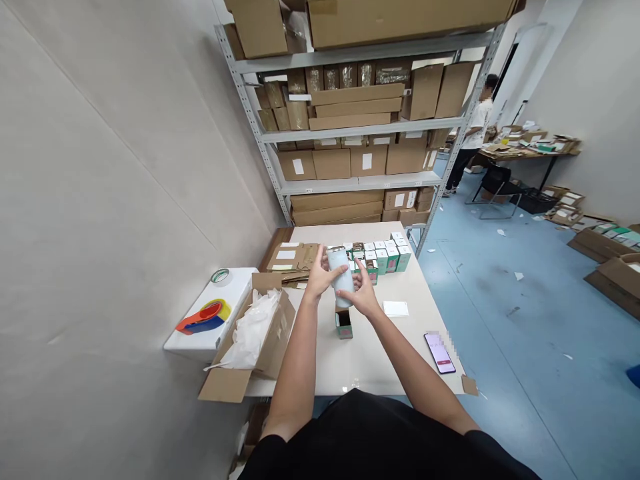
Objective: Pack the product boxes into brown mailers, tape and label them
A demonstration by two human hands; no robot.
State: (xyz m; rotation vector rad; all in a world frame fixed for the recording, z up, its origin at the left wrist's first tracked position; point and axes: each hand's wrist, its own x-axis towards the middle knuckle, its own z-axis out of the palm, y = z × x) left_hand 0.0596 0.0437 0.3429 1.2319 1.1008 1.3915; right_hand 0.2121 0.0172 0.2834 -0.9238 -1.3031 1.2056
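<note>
Forearms, left hand and right hand tight around 1 white bottle above open box.

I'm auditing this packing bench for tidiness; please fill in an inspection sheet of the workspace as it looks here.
Surface: pale table, glossy top.
Job's things: white bottle held upright over a small open carton standing on the table.
Clutter: row of green-and-white cartons at the far end; flattened cardboard beside them; open cardboard box with white wrapping at the left edge; phone and white card on the right; tape dispenser on a white side stand.
Hands: left hand and right hand both grip the bottle.
Cables: nothing seen.
Surroundings: metal shelving stacked with cardboard boxes; another person at a far table; floor boxes and paper scraps on the blue floor.
</note>
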